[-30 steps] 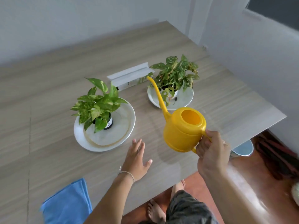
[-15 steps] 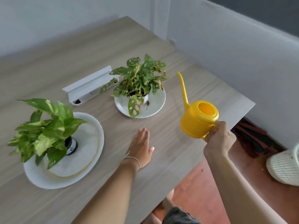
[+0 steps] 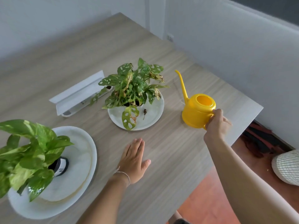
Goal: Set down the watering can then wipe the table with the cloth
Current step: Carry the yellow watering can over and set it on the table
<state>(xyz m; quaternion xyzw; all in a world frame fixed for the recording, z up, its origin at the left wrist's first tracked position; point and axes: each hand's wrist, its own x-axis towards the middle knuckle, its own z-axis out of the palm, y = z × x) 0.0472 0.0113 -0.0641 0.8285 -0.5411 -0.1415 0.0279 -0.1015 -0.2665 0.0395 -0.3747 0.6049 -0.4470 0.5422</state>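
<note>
So my right hand is wrapped around the handle of the yellow watering can, right of centre in the frame. The can sits upright, with its long thin spout pointing up toward the top of the frame. Its base looks like it's down on the wooden surface or just about touching it, honestly can't tell which from this angle. It's near the right edge of the surface, just to the right of the white plate with the holey-leaf plant on it, not touching it.

My left hand is flat on the surface at lower centre, palm down, fingers together and stretched out, thumb sticking off to the right, holding nothing. There's a thin string bracelet on that wrist.

Lower left there's a bigger white plate with a leafy green plant in a small dark pot, kind of blurry. Behind the two plates, upper left of centre, a white power strip thing lies on the surface, and one trailing stem from the holey plant reaches over to it.

No cloth anywhere in view. Bottom right is red floor and a pale woven basket at the right edge
</note>
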